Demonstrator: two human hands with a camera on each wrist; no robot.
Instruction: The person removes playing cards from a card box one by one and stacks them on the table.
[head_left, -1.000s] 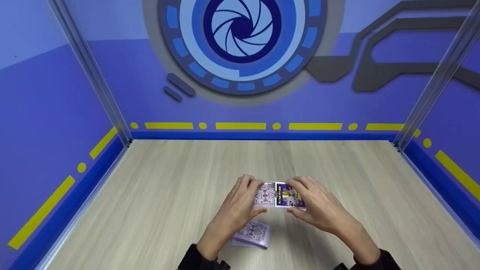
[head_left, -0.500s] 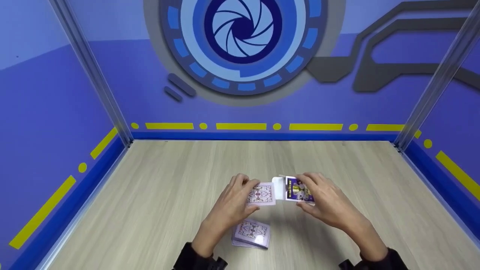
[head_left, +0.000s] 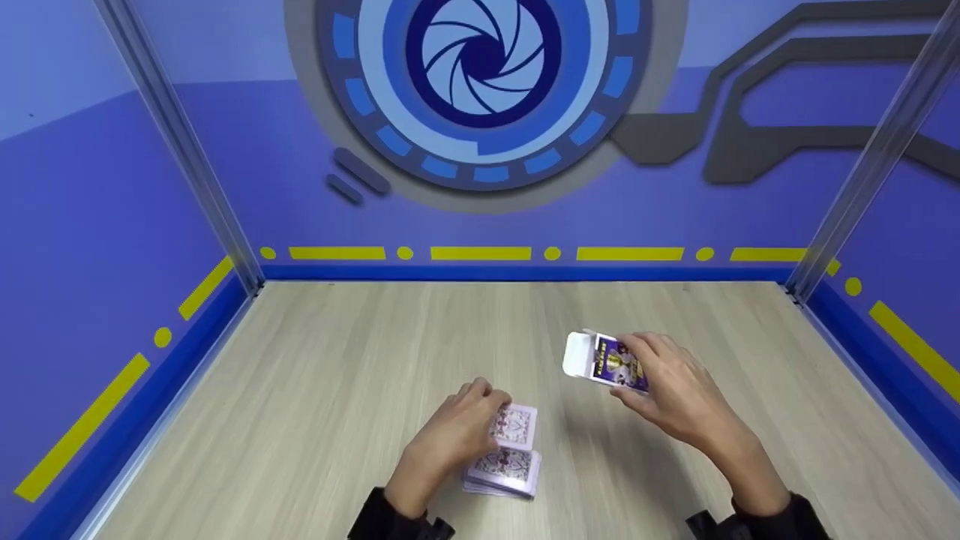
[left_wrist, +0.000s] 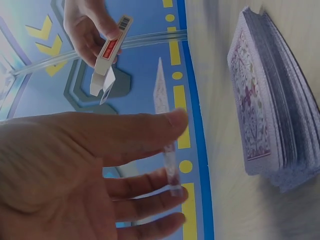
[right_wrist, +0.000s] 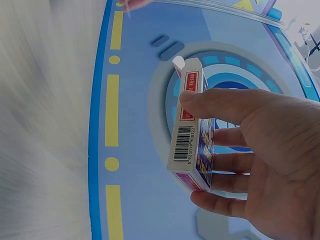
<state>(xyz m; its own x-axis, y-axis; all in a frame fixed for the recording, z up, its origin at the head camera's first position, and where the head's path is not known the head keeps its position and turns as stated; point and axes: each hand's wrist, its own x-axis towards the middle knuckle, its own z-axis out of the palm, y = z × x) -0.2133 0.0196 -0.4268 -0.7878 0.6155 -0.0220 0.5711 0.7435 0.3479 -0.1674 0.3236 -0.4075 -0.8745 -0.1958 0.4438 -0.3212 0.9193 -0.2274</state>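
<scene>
My left hand (head_left: pixel 461 427) pinches a thin playing card (head_left: pixel 516 425) between thumb and fingers, just behind a stack of playing cards (head_left: pixel 510 471) on the table. In the left wrist view the held card (left_wrist: pixel 161 95) shows nearly edge-on, and the stack (left_wrist: pixel 255 100) lies apart from it with its patterned back up. My right hand (head_left: pixel 675 382) grips a card box (head_left: pixel 619 363) above the table, its white end flap hanging out to the left. Seen from the right wrist, the thumb presses the box's narrow side (right_wrist: pixel 184 135), which bears a barcode; the fingers lie behind it.
The light wood table (head_left: pixel 337 375) reaches back to a blue printed wall (head_left: pixel 420 221). Clear strips run up the corners where side panels (head_left: pixel 90 262) meet the back wall.
My left hand has drawn away from the box, moving down and toward the stack with the card. The right hand has shifted up and right with the box, tilting it. The stack stays put.
</scene>
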